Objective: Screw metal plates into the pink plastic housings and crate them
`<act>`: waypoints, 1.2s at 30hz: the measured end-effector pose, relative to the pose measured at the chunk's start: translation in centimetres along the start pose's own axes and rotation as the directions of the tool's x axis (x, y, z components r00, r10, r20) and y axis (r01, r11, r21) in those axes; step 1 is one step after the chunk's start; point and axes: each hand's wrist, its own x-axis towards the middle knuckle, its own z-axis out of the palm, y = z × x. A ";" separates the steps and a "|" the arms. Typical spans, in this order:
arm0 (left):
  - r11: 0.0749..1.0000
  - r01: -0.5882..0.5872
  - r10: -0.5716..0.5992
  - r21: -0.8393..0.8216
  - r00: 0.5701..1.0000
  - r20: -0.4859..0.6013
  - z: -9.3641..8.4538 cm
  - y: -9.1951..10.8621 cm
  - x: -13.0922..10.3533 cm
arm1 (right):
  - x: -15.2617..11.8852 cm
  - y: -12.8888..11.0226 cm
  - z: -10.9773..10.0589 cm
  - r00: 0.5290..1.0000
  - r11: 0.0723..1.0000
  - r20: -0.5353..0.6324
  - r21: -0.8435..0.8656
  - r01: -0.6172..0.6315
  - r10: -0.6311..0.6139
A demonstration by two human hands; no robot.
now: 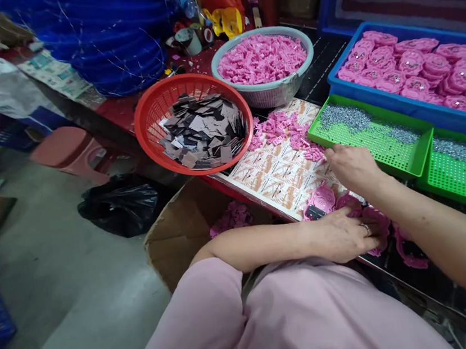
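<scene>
My left hand, with a ring on one finger, lies across a row of pink plastic shells at the table's front edge. Its fingers are apart and rest on the shells, covering parts of them. Beyond it, my right hand reaches to the near side of a pile of small pink plastic pieces. Its fingers are bent together at the pile's edge, and what is between the fingertips is hidden. One shell shows a dark flat insert. Another pink shell lies to the right, partly behind my right forearm.
A red basket holds dark flat plates; a grey basket holds pink pieces. Green trays of small metal parts, seemingly screws, adjoin a blue crate of pink shells. Below stand a cardboard box, black bag and stool.
</scene>
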 end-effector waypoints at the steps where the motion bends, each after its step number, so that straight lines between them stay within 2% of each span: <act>1: 1.000 -0.006 0.006 0.000 1.000 -0.007 0.0 0.0 -0.1 | -0.6 0.6 0.0 1.000 1.000 -0.017 0.017 -0.020 0.020; 4: 0.999 -0.032 0.032 -0.024 0.999 -0.030 -0.2 0.0 -0.3 | -3.6 3.4 0.2 0.994 0.979 -0.103 0.203 -0.017 0.038; 6: 0.999 -0.026 0.024 -0.045 0.998 -0.053 -0.2 0.0 -0.1 | -6.5 5.4 0.5 0.979 0.908 -0.191 0.418 0.019 0.068; 7: 0.999 -0.017 0.013 -0.048 0.997 -0.074 -0.1 0.0 0.1 | -8.1 6.3 0.6 0.968 0.847 -0.216 0.532 0.008 0.126; 8: 0.999 -0.014 0.010 -0.049 0.996 -0.093 0.0 0.1 0.4 | -9.7 7.1 0.8 0.955 0.769 -0.205 0.638 -0.036 0.214; 10: 0.999 -0.029 0.024 -0.036 0.992 -0.123 0.4 0.6 1.4 | -12.5 8.4 1.4 0.916 0.587 -0.097 0.793 -0.166 0.390; 12: 0.999 -0.051 0.050 -0.005 0.991 -0.122 0.9 1.4 2.6 | -14.6 9.1 2.5 0.877 0.446 0.035 0.851 -0.278 0.479; 16: 0.998 -0.029 0.031 0.048 0.998 -0.050 2.1 2.8 4.8 | -16.0 9.9 5.0 0.848 0.344 0.150 0.867 -0.359 0.508; 20: 0.996 -0.050 0.049 0.070 0.999 0.011 2.2 2.8 5.3 | -15.1 9.8 6.0 0.866 0.291 0.190 0.890 -0.351 0.462; 22: 0.995 -0.077 0.074 0.070 0.997 0.035 1.9 2.6 5.2 | -14.5 9.6 6.0 0.889 0.294 0.195 0.896 -0.333 0.414; 24: 0.994 -0.086 0.082 0.063 0.995 0.061 1.7 2.5 5.0 | -14.0 9.5 6.0 0.904 0.335 0.199 0.881 -0.334 0.379; 29: 0.995 -0.086 0.083 0.047 0.994 0.070 1.6 2.5 5.1 | -13.4 9.7 6.2 0.920 0.486 0.226 0.794 -0.364 0.320; 32: 0.996 -0.089 0.086 0.031 0.992 0.088 1.1 2.6 5.2 | -13.6 9.9 6.4 0.942 0.603 0.203 0.728 -0.327 0.267; 34: 0.996 -0.091 0.088 0.023 0.990 0.109 0.7 2.7 5.3 | -13.8 9.9 6.6 0.948 0.658 0.159 0.688 -0.307 0.277; 36: 0.994 -0.107 0.102 0.033 0.987 0.123 0.4 2.7 5.4 | -13.9 10.1 7.0 0.931 0.668 0.148 0.660 -0.345 0.335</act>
